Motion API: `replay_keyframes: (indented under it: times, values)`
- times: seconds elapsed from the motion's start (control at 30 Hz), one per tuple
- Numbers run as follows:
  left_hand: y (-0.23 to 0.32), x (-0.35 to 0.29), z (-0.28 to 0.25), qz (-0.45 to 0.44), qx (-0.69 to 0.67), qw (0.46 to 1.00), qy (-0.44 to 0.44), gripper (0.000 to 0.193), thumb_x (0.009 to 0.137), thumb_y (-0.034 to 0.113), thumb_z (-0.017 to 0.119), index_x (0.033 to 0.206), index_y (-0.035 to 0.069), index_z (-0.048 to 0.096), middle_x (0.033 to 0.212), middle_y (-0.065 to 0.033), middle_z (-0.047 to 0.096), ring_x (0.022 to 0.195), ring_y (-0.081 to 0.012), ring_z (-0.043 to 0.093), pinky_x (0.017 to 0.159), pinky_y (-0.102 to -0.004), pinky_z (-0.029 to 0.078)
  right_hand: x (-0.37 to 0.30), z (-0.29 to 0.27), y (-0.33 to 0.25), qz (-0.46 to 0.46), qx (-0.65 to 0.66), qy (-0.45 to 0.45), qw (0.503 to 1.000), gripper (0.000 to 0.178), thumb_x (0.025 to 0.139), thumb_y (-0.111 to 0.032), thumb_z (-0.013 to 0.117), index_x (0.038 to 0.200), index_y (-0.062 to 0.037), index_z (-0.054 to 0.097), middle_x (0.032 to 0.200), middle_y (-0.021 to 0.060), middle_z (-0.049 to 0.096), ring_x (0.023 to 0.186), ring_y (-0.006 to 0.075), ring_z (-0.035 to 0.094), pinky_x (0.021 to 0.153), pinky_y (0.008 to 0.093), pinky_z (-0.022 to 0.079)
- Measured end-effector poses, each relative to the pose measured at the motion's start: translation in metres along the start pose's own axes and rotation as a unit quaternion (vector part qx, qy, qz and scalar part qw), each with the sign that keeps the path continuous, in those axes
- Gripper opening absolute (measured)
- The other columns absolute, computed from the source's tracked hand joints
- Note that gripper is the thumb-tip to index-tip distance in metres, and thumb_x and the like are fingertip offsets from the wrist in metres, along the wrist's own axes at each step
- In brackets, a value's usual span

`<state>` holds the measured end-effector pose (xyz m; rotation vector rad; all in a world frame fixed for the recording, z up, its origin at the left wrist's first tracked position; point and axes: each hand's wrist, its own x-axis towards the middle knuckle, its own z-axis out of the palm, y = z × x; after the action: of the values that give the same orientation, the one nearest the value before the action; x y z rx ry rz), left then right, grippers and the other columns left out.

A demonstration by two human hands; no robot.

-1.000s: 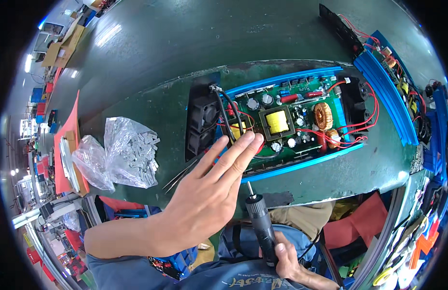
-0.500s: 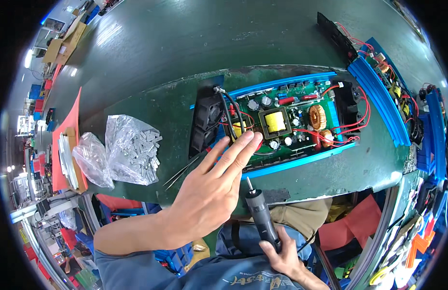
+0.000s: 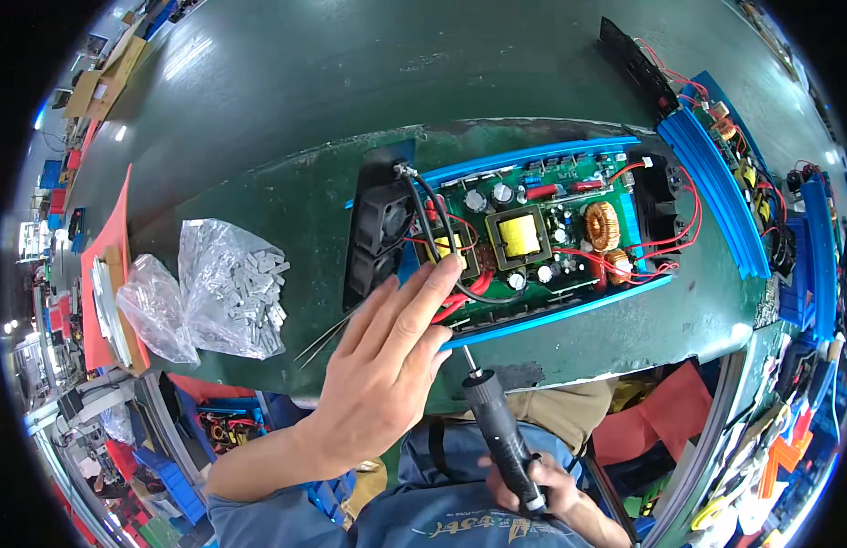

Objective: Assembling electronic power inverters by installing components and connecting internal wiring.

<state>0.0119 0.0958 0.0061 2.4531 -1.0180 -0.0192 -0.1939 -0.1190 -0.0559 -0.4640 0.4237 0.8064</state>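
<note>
An opened electronic unit with a green circuit board (image 3: 556, 219) between blue metal rails (image 3: 570, 312) lies before me. It carries yellow-wrapped transformers (image 3: 519, 236), a copper coil (image 3: 603, 226) and red and black wires. My left hand (image 3: 382, 352) rests with fingers stretched over its near left corner, fingertips by the thick black cable (image 3: 422, 215). A black fan panel (image 3: 378, 233) stands at the unit's left end. My right hand (image 3: 549, 486) is closed around a black electric screwdriver (image 3: 498, 425), its bit pointing up at the near rail; whether it touches I cannot tell.
Tweezers (image 3: 320, 338) lie left of my left hand, partly hidden. Farther left is a clear plastic bag (image 3: 232, 292) of small grey pieces, beside an orange-red sheet (image 3: 104, 274). More blue-railed units (image 3: 716, 192) lie at the right. The table's near edge runs above my lap.
My left hand has slid left, uncovering red wires and the black cable's end. My right hand has shifted its grip on the screwdriver, showing more of its body. The view has moved slightly.
</note>
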Motion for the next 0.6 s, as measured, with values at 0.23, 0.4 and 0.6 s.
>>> replay_keyframes:
  times: [0.23, 0.4, 0.6]
  values:
    - [-0.006, -0.005, 0.008, 0.015, -0.010, 0.999, 0.028, 0.027, 0.076, 0.000, 0.079, 0.099, -0.005, 0.065, 0.147, -0.0279, 0.048, 0.121, -0.0368, 0.064, 0.098, -0.0407, 0.055, -0.001, 0.024, 0.005, -0.069, -0.370, 0.200, 0.905, 0.056, 0.098, -0.043, 0.062, 0.127, 0.0048, 0.053, 0.090, 0.0063, 0.064, 0.079, 0.0126, 0.057, 0.074, 0.0282, 0.045]
    - [-0.002, -0.005, 0.012, -0.010, -0.020, 0.999, 0.029, 0.024, 0.080, -0.001, 0.074, 0.100, -0.009, 0.063, 0.145, -0.0270, 0.052, 0.122, -0.0340, 0.063, 0.098, -0.0412, 0.057, -0.003, 0.018, 0.002, -0.087, -0.381, 0.197, 0.899, 0.055, 0.098, -0.044, 0.063, 0.126, 0.0023, 0.055, 0.092, 0.0058, 0.064, 0.084, 0.0124, 0.058, 0.078, 0.0284, 0.044]
    - [-0.004, -0.012, 0.012, -0.045, -0.034, 0.997, 0.053, 0.028, 0.073, -0.003, 0.080, 0.095, -0.008, 0.063, 0.145, -0.0328, 0.048, 0.114, -0.0364, 0.068, 0.095, -0.0401, 0.058, -0.002, 0.012, -0.002, 0.009, -0.167, 0.103, 0.981, 0.081, 0.091, -0.059, 0.065, 0.137, 0.0056, 0.051, 0.087, 0.0087, 0.065, 0.078, 0.0132, 0.058, 0.073, 0.0277, 0.042]
